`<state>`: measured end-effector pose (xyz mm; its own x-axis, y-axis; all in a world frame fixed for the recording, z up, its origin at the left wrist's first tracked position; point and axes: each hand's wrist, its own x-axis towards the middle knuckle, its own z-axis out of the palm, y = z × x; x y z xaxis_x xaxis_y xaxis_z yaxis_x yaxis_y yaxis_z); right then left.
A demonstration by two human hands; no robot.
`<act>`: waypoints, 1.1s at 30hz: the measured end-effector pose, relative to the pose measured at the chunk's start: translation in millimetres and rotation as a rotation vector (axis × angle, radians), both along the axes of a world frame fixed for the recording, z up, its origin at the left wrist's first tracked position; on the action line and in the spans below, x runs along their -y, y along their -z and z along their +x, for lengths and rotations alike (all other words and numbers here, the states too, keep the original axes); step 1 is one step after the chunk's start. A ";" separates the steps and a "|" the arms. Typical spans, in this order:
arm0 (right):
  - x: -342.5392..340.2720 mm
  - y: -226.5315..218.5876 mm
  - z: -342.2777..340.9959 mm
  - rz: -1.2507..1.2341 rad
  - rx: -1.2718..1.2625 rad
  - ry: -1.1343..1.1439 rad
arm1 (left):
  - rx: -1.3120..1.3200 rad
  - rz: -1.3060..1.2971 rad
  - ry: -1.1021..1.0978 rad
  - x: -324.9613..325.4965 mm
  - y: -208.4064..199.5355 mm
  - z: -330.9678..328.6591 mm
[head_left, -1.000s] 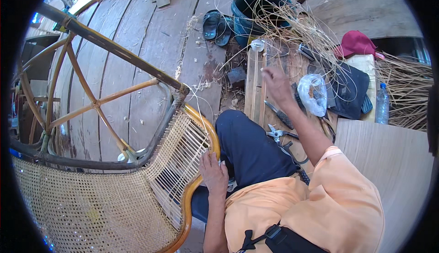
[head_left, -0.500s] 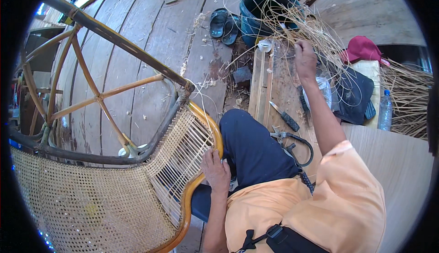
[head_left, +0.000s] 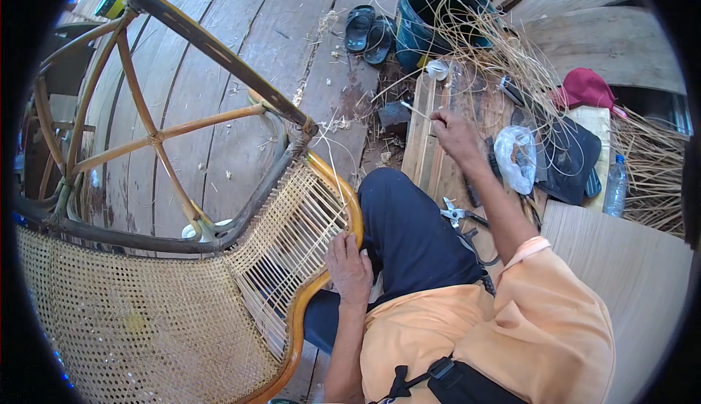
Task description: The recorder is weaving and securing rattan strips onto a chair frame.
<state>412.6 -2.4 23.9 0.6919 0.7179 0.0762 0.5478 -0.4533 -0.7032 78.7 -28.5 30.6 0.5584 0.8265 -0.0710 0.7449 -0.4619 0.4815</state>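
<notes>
My left hand [head_left: 349, 269] lies over the yellow-brown rim [head_left: 352, 218] of a rattan chair, fingers stretched onto the edge of the weaving. Beside those fingers, pale cane strands [head_left: 292, 247] form an open lattice, while the finer woven cane panel [head_left: 139, 316] spreads to the left. A loose cane strand [head_left: 334, 157] loops up near the frame's corner joint. Out to the right, my right hand [head_left: 456, 135] is closed on a thin stick with a white tip [head_left: 416, 110], held above wooden planks. Its exact kind is too small to make out.
Behind my right hand stands a dark green bucket [head_left: 412, 39] with tangled cane strips [head_left: 504, 46]. Pliers [head_left: 454, 213] lie by my knee. A clear plastic bag [head_left: 515, 157], water bottle [head_left: 616, 185] and red cap [head_left: 586, 89] are at right. Sandals [head_left: 369, 34] sit on the plank floor.
My right hand has moved left and nearer, away from the tangled cane, carrying the thin stick. The view has shifted slightly. My left hand stays on the chair rim.
</notes>
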 end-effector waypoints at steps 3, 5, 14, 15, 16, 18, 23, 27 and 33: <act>-33.1 -51.6 2.3 0.099 0.141 -0.139 | -0.024 0.009 -0.033 0.0 3.2 -10.8; -42.6 -51.3 39.5 0.091 0.273 -0.076 | -0.017 0.002 -0.034 1.0 2.9 -9.2; -63.6 8.5 107.7 -0.423 0.464 -0.084 | -0.008 -0.007 0.008 -4.9 -4.4 -1.8; -68.1 12.0 111.7 -0.424 0.469 -0.061 | -0.008 -0.001 0.005 -4.5 -5.1 -0.7; -74.5 20.6 117.2 -0.436 0.479 -0.085 | -0.012 0.006 0.002 -3.6 -6.6 -0.5; -73.6 25.7 123.7 -0.451 0.484 -0.094 | -0.026 0.013 0.020 -1.2 -7.3 1.4; -43.6 -1.0 69.7 -0.023 0.528 -0.130 | -0.045 0.014 0.020 2.1 -4.7 1.8; -3.8 -1.8 9.6 -0.168 -0.950 -0.002 | -0.037 -0.002 -0.012 1.8 -5.5 -0.1; -21.5 32.4 39.5 0.564 -1.489 0.362 | -0.072 0.043 0.042 0.0 -4.1 0.6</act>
<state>452.1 19.1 -8.5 0.5070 0.6249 -0.5937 -0.7992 0.0829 -0.5953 79.3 -28.5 34.7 0.5870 0.8058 -0.0776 0.7566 -0.5120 0.4066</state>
